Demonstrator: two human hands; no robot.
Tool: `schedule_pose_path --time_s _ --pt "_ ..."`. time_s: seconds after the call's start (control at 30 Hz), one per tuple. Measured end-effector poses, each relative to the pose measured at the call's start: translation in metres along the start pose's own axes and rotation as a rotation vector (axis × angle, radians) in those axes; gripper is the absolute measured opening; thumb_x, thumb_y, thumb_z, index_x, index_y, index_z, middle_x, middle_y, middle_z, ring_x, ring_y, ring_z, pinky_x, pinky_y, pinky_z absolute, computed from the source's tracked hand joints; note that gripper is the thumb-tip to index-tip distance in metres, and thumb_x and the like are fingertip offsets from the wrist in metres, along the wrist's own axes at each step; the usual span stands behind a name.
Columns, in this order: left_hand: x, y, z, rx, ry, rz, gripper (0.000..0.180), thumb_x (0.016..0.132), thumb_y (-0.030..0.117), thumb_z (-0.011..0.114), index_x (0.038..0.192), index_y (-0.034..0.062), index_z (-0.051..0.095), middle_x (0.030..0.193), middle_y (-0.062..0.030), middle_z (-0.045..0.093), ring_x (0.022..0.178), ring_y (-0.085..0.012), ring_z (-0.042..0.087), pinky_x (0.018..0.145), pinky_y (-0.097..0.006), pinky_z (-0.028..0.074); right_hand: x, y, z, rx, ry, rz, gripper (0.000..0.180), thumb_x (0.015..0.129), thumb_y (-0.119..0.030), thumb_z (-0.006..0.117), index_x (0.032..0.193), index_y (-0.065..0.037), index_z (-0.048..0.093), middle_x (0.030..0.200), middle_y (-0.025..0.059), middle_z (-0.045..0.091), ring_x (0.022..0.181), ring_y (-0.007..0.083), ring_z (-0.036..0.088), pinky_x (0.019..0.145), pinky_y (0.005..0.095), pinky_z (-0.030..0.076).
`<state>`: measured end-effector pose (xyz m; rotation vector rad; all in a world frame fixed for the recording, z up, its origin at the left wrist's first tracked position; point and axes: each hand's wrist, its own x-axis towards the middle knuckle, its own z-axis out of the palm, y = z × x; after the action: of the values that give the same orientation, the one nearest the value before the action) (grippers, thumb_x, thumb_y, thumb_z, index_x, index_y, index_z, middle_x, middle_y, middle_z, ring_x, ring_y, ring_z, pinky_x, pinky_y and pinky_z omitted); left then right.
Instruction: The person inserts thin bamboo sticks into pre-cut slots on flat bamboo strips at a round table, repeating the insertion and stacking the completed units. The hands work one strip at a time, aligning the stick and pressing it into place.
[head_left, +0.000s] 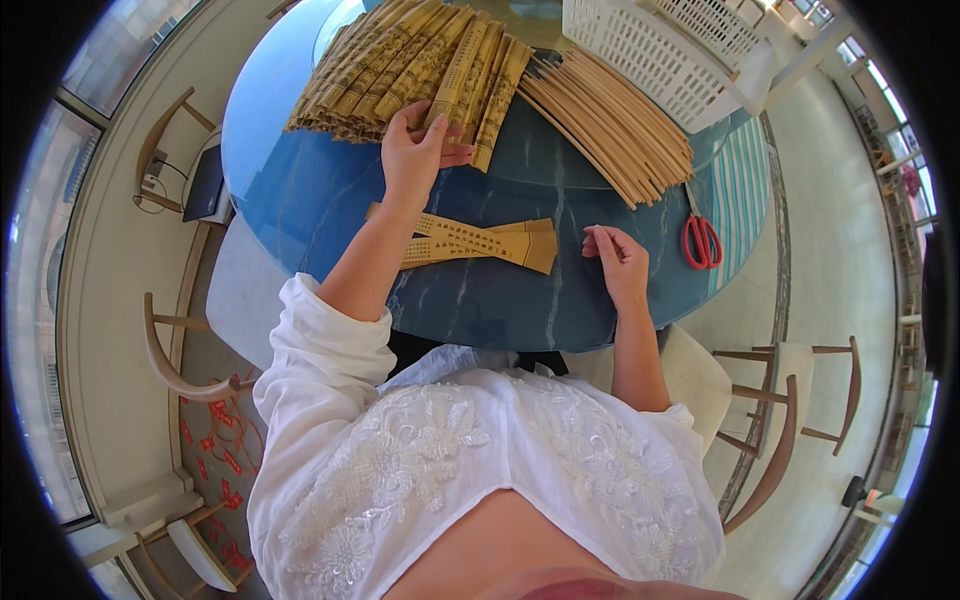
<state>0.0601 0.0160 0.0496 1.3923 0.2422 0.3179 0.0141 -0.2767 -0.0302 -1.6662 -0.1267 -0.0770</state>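
the left hand [418, 150] reaches up toward the top centre of the frame, where a fanned heap of folded bamboo fans [410, 65] lies on the round blue table [300, 190]. its fingers are closed around one folded fan [452, 85] at the near edge of that heap, thumb on one side and fingertips on the other, so the hand is gripping that fan while it rests among the others.

the right hand [615, 262] sits lower, right of centre, resting on the blue tabletop with the fingers loosely curled and holding nothing. it is well apart from the heap.

between the two hands, just below the left wrist and to the left of the right hand, two flat printed fan pieces [480, 242] lie crossed on the table, their wide ends pointing toward the right hand without touching it.

to the upper right of the heap a bundle of plain bamboo sticks [610, 125] is spread on the table, partly under a white plastic basket [660, 50] at the top right. red-handled scissors [701, 238] lie near the table's right edge, to the right of the right hand and apart from it.

wooden chairs [790, 400] stand around the table, and small red scraps [215, 440] lie on the floor at lower left.
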Motion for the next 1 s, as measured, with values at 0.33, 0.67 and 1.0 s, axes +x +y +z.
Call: schedule_pose_path --time_s 0.33,0.67,1.0 --pt "-0.011 0.004 0.001 0.045 -0.053 0.059 0.048 0.097 0.013 0.06 0.138 -0.0012 0.039 0.09 -0.0176 0.069 0.072 -0.0242 0.07 0.062 -0.035 0.059 0.0 -0.004 0.001 -0.025 0.006 0.007 0.018 0.096 -0.012 0.062 0.098 0.003 0.07 0.08 0.0058 0.068 0.07 0.0097 0.064 0.066 0.0215 0.052" --pt "-0.091 -0.032 -0.06 1.178 -0.535 0.683 0.03 0.088 0.024 0.067 0.117 0.0161 0.068 0.12 -0.0007 0.065 0.13 -0.0228 0.047 0.116 -0.051 0.015 0.016 -0.021 -0.024 -0.685 0.34 -0.288 0.023 0.087 -0.013 0.072 0.108 -0.007 0.068 0.083 0.0041 0.063 0.065 0.0117 0.058 0.061 0.0257 0.049" --pt "-0.098 -0.046 -0.056 1.216 -0.424 0.834 0.022 0.086 0.018 0.068 0.107 0.0118 0.07 0.11 -0.0016 0.067 0.119 -0.02 0.056 0.114 -0.052 0.023 0.04 -0.01 -0.035 -1.042 0.337 -0.373 0.022 0.085 -0.022 0.072 0.106 -0.015 0.069 0.096 0.0052 0.061 0.09 0.0263 0.063 0.073 0.0371 0.052"
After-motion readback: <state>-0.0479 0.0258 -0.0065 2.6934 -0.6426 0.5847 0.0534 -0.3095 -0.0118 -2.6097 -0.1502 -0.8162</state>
